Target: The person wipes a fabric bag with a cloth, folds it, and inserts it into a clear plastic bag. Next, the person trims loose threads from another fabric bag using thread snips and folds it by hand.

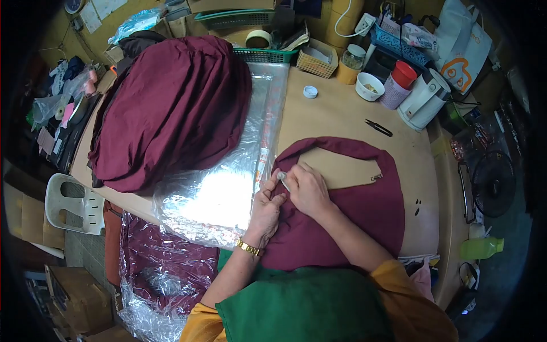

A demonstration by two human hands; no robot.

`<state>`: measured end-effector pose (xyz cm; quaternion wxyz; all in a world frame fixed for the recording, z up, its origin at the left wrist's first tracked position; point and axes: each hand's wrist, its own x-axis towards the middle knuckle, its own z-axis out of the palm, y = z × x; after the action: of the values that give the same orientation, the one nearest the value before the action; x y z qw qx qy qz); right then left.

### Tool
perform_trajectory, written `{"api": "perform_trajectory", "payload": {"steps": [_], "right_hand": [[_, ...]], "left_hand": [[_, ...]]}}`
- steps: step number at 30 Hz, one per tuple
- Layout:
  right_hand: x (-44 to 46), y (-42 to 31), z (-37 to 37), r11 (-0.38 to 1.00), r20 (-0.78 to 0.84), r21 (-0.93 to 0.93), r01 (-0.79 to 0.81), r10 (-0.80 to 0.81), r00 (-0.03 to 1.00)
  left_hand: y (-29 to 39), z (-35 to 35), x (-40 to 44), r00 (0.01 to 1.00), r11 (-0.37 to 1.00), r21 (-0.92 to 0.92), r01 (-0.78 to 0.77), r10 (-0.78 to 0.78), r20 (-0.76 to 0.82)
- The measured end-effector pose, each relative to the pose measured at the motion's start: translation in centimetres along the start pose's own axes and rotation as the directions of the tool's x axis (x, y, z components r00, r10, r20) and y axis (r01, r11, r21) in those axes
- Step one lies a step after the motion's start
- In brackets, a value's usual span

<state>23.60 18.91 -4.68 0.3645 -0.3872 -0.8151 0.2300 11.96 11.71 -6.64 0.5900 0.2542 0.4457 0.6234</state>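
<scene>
A maroon cloth piece [364, 211] lies on the brown table in front of me, its upper band curving round an open loop. At the left side of that band, my left hand [266, 212] pinches the cloth between its fingers. My right hand [307, 191] is closed around a small white stick-like thing [283, 178], whose tip meets the cloth by my left fingertips. Its exact kind cannot be made out. A small metal clasp [376, 178] sits at the right inner edge of the loop.
A large maroon cloth pile [171, 114] and clear plastic sheets [228, 196] lie on the left. Black thread snips [379, 127], a white cap [310, 92], a white bowl [370, 86] and a kettle [424, 100] are toward the back right. Small dark pieces [418, 207] lie right of the cloth.
</scene>
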Motion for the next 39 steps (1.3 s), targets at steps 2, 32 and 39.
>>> {"api": "perform_trajectory", "payload": {"steps": [2, 32, 39], "right_hand": [[-2.3, -0.9, -1.6, 0.998, 0.108, -0.048, -0.039, 0.044, 0.993], [-3.0, -1.3, -4.1, 0.997, 0.118, 0.066, -0.027, 0.019, 0.993], [-1.0, -0.4, -0.5, 0.999, 0.088, 0.036, -0.015, 0.012, 0.996]], "left_hand": [[-0.3, -0.1, 0.0, 0.999, 0.998, -0.034, 0.052, -0.052, 0.012], [0.4, 0.6, -0.4, 1.000, 0.997, 0.081, 0.004, -0.004, -0.008], [-0.1, -0.2, 0.1, 0.997, 0.999, -0.008, 0.042, -0.042, 0.066]]}}
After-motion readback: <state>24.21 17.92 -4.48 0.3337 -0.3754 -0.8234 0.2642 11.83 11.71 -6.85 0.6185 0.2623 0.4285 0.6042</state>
